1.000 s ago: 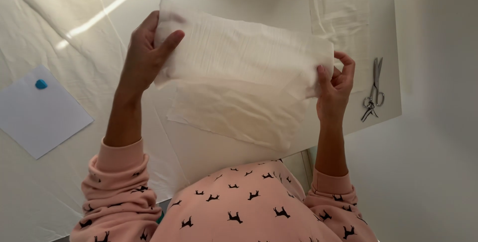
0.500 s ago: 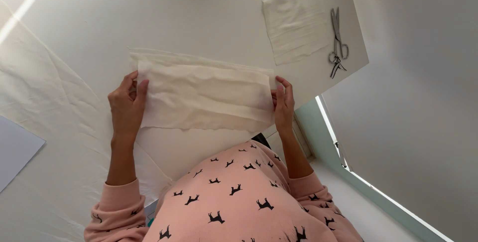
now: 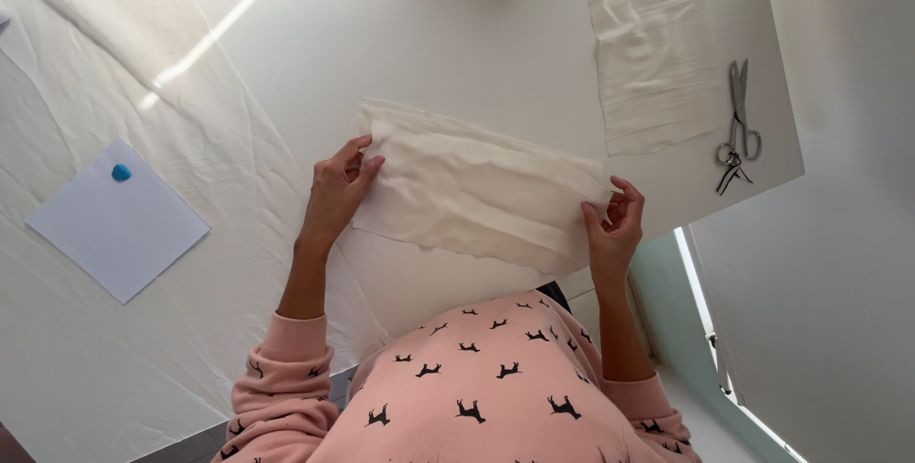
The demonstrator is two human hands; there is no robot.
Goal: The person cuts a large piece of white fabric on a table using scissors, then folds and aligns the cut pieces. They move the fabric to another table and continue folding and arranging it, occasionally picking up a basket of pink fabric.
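Observation:
I hold a folded strip of cream-white fabric (image 3: 477,191) stretched between both hands, low over a white table (image 3: 457,44). My left hand (image 3: 338,191) pinches its left end, thumb on top. At the strip's right end, my right hand (image 3: 615,225) grips with curled fingers. The strip shows lengthwise folds and slopes down to the right. My pink sleeves and patterned pink top fill the bottom of the view.
A second folded length of white fabric (image 3: 653,44) lies at the table's far right, with metal scissors (image 3: 739,125) beside it near the edge. A large white cloth (image 3: 143,72) covers the left side, bearing a white paper sheet (image 3: 119,220) with a small blue object (image 3: 121,172).
The view has shifted, bringing the paper sheet back into sight at the left. The fabric, held up wide a second ago, is now a narrower folded strip lowered near the table.

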